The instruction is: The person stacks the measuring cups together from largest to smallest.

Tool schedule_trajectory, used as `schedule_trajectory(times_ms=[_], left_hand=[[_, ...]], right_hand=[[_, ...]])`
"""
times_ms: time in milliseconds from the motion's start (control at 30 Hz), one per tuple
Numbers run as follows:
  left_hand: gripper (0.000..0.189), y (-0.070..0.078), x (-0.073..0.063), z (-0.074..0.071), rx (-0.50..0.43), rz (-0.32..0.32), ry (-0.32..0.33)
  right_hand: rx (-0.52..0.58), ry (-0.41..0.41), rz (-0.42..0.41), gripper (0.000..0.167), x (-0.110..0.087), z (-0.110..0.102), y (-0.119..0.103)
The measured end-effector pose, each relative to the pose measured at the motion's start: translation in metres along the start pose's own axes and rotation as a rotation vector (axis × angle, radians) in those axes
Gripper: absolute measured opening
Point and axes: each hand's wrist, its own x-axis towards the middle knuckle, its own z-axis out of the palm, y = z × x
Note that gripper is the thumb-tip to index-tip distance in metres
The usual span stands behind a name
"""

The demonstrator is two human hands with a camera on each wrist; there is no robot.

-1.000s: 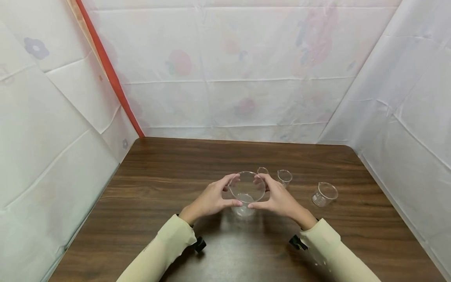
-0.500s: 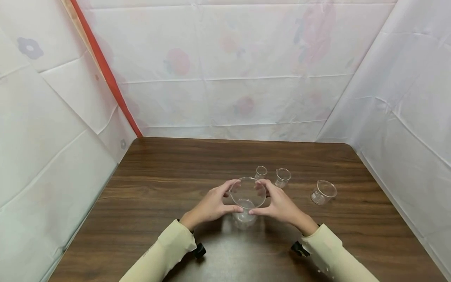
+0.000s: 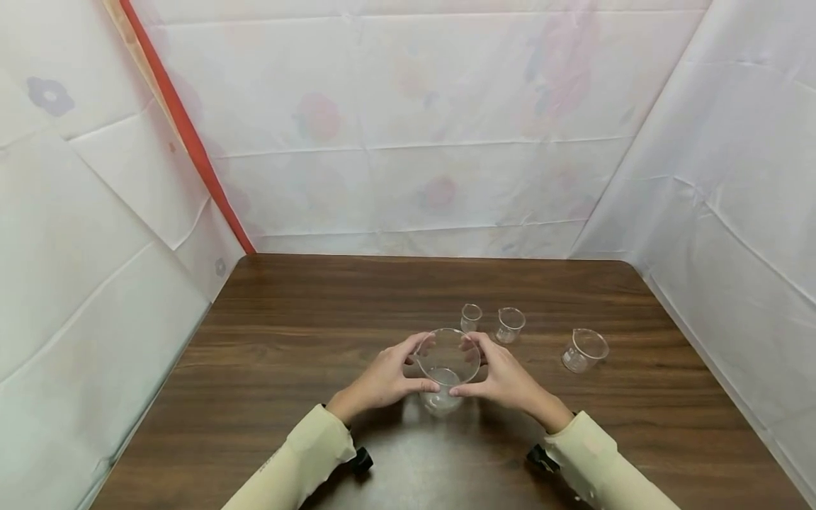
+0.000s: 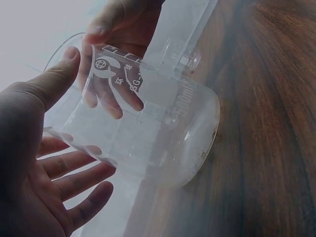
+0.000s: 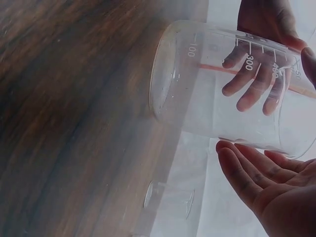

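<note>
Between my two hands is a large clear glass beaker [image 3: 441, 405], upright, with white graduations and a 500 ml mark in the wrist views. My left hand [image 3: 387, 377] grips its left side near the rim, thumb at the front and fingers round the back. From the other side my right hand [image 3: 503, 375] holds it in the same way, thumb close to the left one. The base of the beaker sits right at the wooden table top [image 4: 261, 128]. I see nothing inside the glass.
Behind my right hand stand two smaller glass beakers, the smallest beaker [image 3: 470, 320] and a slightly bigger beaker [image 3: 510, 327]. A wider, medium beaker [image 3: 581, 354] is farther right. White sheets [image 3: 382, 191] wall the table's back and sides.
Both hands and the large beaker have shifted slightly toward me in the head view, so more of the smallest beaker shows behind them. The grip is the same, and the smaller beakers stay put.
</note>
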Motion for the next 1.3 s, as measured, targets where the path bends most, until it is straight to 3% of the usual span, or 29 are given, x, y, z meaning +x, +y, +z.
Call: schedule_trajectory(times_ms=[333,533,700,833,1300], left_hand=[[0.082,0.004,0.002,-0.003,-0.014,-0.043,-0.033],[0.090,0.007,0.004,0.000,0.053,-0.069,-0.027],[0.093,0.006,0.007,0.002,0.043,-0.059,-0.006],[0.095,0.002,0.009,0.002,0.049,-0.044,-0.026],[0.091,-0.004,0.014,0.005,-0.045,-0.067,-0.086]], right_hand=[[0.004,0.007,0.011,0.081,0.000,0.000,-0.002],[-0.021,0.006,0.000,0.083,-0.002,0.002,0.001],[-0.010,0.003,-0.007,0.082,-0.002,0.002,0.002],[-0.006,-0.003,-0.012,0.082,-0.002,0.002,0.002],[-0.013,0.004,0.007,0.083,-0.004,0.002,0.002]])
